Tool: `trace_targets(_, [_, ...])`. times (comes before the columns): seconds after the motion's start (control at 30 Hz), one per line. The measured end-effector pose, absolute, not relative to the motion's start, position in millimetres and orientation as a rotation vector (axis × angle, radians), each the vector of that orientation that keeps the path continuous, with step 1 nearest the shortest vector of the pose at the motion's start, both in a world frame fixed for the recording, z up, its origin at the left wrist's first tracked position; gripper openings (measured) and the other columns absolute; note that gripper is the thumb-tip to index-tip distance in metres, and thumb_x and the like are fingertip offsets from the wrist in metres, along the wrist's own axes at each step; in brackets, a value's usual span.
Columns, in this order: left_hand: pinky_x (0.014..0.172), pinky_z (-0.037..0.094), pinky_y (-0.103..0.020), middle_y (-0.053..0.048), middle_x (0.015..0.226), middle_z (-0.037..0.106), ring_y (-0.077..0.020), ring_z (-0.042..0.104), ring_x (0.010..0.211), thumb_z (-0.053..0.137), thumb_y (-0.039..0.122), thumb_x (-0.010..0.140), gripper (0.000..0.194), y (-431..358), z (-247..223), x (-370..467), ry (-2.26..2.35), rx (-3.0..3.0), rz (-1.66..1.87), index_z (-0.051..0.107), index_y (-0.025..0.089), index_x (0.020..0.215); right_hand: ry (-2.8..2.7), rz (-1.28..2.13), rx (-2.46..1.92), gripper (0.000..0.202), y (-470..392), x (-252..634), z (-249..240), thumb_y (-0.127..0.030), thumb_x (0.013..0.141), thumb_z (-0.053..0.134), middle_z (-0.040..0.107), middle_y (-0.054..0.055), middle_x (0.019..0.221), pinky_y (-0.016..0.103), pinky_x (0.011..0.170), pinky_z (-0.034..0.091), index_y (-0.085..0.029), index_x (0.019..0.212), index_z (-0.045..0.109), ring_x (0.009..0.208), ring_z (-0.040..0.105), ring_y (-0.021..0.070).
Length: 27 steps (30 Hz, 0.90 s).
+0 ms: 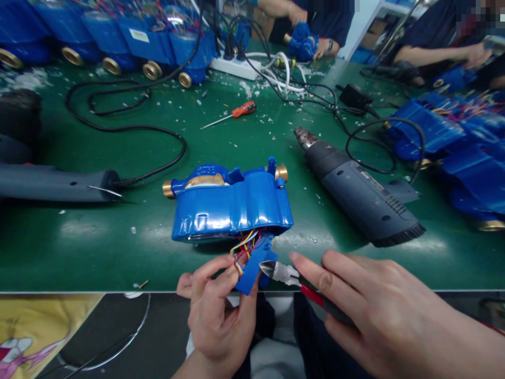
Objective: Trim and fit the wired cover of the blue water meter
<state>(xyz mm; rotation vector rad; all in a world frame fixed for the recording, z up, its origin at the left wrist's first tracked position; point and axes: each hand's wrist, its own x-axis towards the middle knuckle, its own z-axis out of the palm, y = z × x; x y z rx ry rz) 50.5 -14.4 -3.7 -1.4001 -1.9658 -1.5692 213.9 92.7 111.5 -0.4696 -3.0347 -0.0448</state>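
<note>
A blue housing with brass fittings [232, 208] lies on its side on the green table [150, 266], close to the front edge. Coloured wires [248, 243] come out of its near side and run to a small blue part [252, 269]. My left hand [223, 310] is closed on that blue part and the wires beside it. In my right hand [363, 300] are cutting pliers with red and black handles [282, 272]; their jaw tips are at the blue part's right side. Whether the tips touch it cannot be made out.
A heat gun [359, 189] lies at the right and a grey tool [59, 181] at the left, both with black cables. Behind are a screwdriver [244, 109], a power strip [236, 67] and several blue housings [145, 42]. Other people's hands [323, 47] work across the table.
</note>
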Motion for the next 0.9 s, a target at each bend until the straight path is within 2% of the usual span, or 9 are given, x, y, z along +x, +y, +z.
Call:
trace_targets(0.13, [0.072,0.043,-0.035,-0.002,0.085,0.07,-0.0175,0.067,0.081,0.075,0.005,0.08,0.017,-12.2,-0.7,49.9,-1.957,-1.401,-1.564,0.063,0.015,0.085,-3.014,0.018,-0.465,0.041,92.9,213.8,113.8,-0.012,0.085,0.041,0.066,0.003,0.086,0.028,0.049,0.051,-0.015,0.124,0.05,0.061,0.066,0.0162])
trace_targets(0.4, [0.077,0.037,-0.038,-0.001,0.082,0.072,-0.0191,0.068,0.08,0.072,0.006,0.082,0.017,-11.2,1.2,51.0,-1.967,-1.425,-1.542,0.061,0.018,0.086,-2.982,0.039,-0.445,0.04,95.4,211.0,121.6,-0.011,0.088,0.041,0.067,0.006,0.088,0.029,0.053,0.054,-0.013,0.127,0.048,0.066,0.067,0.0176])
trace_targets(0.63, [0.076,0.039,-0.037,-0.002,0.085,0.072,-0.0192,0.068,0.082,0.073,0.004,0.081,0.019,-12.6,-1.9,52.1,-1.989,-1.405,-1.552,0.062,0.017,0.088,-3.002,0.044,-0.541,0.045,93.9,213.6,120.0,-0.014,0.081,0.043,0.068,0.008,0.092,0.032,0.052,0.055,-0.017,0.125,0.054,0.071,0.068,0.0221])
trace_targets(0.9, [0.072,0.041,-0.036,-0.006,0.091,0.07,-0.0187,0.066,0.081,0.074,0.006,0.08,0.016,-14.7,-2.8,52.0,-1.985,-1.38,-1.569,0.063,0.016,0.086,-3.043,0.059,-0.544,0.048,89.9,209.7,118.2,-0.014,0.081,0.044,0.068,0.006,0.091,0.03,0.051,0.057,-0.015,0.128,0.055,0.069,0.069,0.02])
